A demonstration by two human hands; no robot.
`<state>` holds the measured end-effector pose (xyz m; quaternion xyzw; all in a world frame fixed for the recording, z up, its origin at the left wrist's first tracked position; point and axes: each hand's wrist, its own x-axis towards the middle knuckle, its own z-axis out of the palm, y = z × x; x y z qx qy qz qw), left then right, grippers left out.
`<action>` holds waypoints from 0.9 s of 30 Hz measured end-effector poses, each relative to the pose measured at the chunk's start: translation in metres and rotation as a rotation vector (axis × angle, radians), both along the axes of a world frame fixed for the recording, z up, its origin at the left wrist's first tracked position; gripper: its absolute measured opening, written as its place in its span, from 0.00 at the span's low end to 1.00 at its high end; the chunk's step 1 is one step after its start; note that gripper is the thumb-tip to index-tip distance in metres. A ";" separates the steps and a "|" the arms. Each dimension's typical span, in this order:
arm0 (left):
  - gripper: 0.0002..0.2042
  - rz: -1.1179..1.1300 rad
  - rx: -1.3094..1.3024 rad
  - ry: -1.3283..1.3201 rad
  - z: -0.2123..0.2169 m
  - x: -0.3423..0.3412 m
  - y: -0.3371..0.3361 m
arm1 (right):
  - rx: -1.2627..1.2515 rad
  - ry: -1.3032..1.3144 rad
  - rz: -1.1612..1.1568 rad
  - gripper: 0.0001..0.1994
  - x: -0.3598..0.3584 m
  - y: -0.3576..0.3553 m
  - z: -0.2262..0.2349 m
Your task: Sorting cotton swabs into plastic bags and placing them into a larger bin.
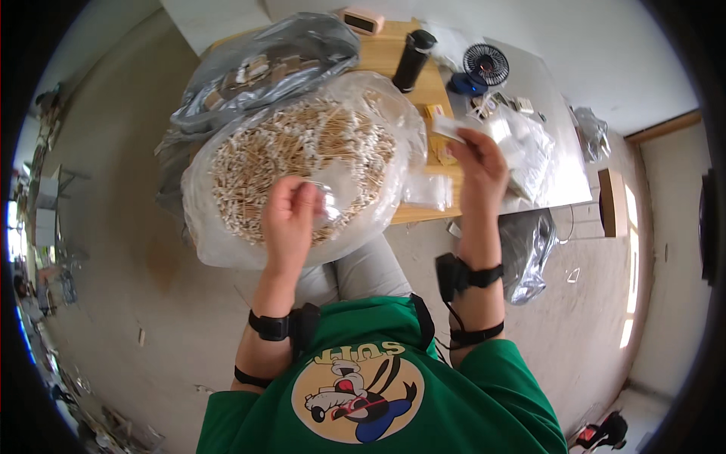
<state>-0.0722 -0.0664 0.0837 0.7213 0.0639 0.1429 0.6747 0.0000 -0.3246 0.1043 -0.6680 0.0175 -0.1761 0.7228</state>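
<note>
A large translucent plastic bag point(227, 253) lies wide before me, heaped with cotton swabs point(276, 147) on pale wooden sticks. Over its near right part, my left hand point(290, 216) is closed on a small clear, shiny plastic bag point(330, 203); what is inside it, if anything, I cannot make out. My right hand point(484, 163) is raised at the right side of the table. Between its thumb and fingers it pinches a small whitish, see-through packet point(448, 126). Just left of that wrist lies a stack of small clear plastic bags point(429, 191) at the table's near edge.
A grey plastic bag point(325, 38) with brown and white pieces stands behind the swabs. Beyond are a black bottle point(414, 60), a pinkish clock point(361, 21) and a small fan point(485, 65). More clear plastic bags point(533, 155) cover the right table; a silvery bag point(525, 261) sits below.
</note>
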 end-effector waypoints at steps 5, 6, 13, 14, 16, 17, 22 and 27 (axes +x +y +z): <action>0.03 -0.450 -0.104 0.140 -0.022 0.009 -0.102 | 0.129 0.096 -0.224 0.08 -0.058 -0.105 -0.055; 0.03 -0.464 -0.097 0.146 -0.031 0.015 -0.117 | 0.145 0.162 -0.286 0.06 -0.067 -0.119 -0.067; 0.08 -0.394 0.156 0.379 -0.109 0.065 -0.187 | 0.284 0.354 -0.276 0.04 -0.114 -0.167 -0.131; 0.08 -0.333 0.357 0.348 -0.120 0.071 -0.188 | 0.323 0.373 -0.314 0.04 -0.115 -0.163 -0.137; 0.08 -0.233 0.562 0.193 -0.137 0.080 -0.193 | 0.336 0.394 -0.279 0.04 -0.113 -0.165 -0.143; 0.09 -0.133 0.753 0.023 -0.143 0.081 -0.196 | 0.340 0.404 -0.246 0.05 -0.111 -0.167 -0.145; 0.16 -0.145 0.863 -0.056 -0.148 0.077 -0.210 | 0.237 0.435 -0.233 0.07 -0.080 -0.160 -0.162; 0.26 -0.319 1.188 -0.076 -0.164 0.078 -0.226 | 0.013 0.370 -0.131 0.10 0.007 -0.131 -0.172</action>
